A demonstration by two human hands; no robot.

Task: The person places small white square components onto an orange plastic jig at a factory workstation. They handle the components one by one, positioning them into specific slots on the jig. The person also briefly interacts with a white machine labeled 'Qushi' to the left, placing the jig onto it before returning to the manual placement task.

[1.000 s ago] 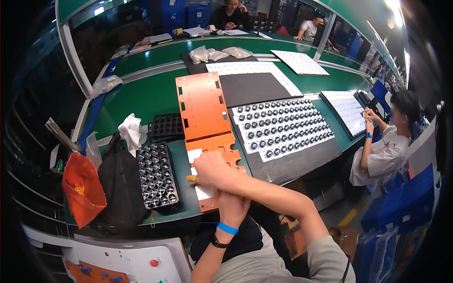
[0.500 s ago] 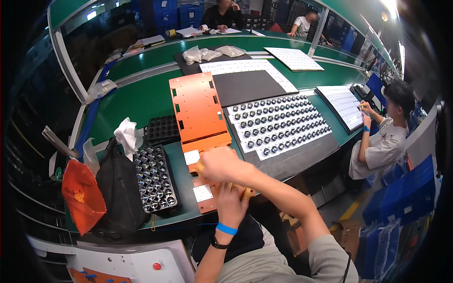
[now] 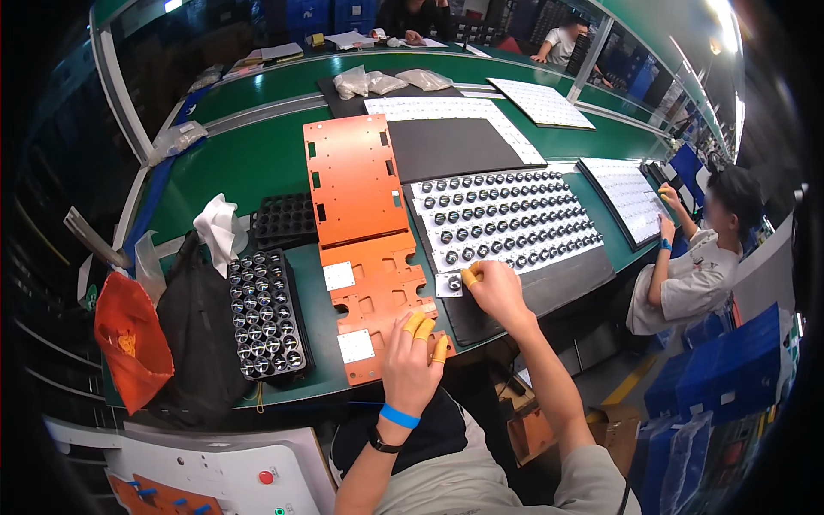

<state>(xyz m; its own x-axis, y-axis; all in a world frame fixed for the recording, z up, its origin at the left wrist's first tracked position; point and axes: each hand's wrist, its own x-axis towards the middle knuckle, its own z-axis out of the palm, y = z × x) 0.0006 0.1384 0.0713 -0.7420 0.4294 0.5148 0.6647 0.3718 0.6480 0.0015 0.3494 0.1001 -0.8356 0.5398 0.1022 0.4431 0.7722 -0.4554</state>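
Note:
My right hand (image 3: 498, 292), with a yellow finger cot, pinches the edge of a small white square plate (image 3: 442, 292) bearing a black round lens-like part. That plate is at the near left corner of a black mat, beside rows of similar white plates with black round parts (image 3: 515, 215). My left hand (image 3: 410, 365) rests at the near right side of an orange jig (image 3: 378, 296), its cot-covered fingers apart and holding nothing. Two bare white square plates (image 3: 355, 346) lie on the jig's left side. The jig's orange lid (image 3: 352, 176) lies folded back.
Left of the jig stands a black tray (image 3: 299, 343) filled with shiny black round parts. Behind it sits another black tray (image 3: 283, 221). An orange bag (image 3: 129, 343) and a black bag (image 3: 202, 330) hang at the left. A co-worker (image 3: 695, 257) works at a white panel on the right.
My right hand has moved right from above the jig to the mat, with a white plate and its black round part. My left hand's fingers have spread. The view has shifted slightly.

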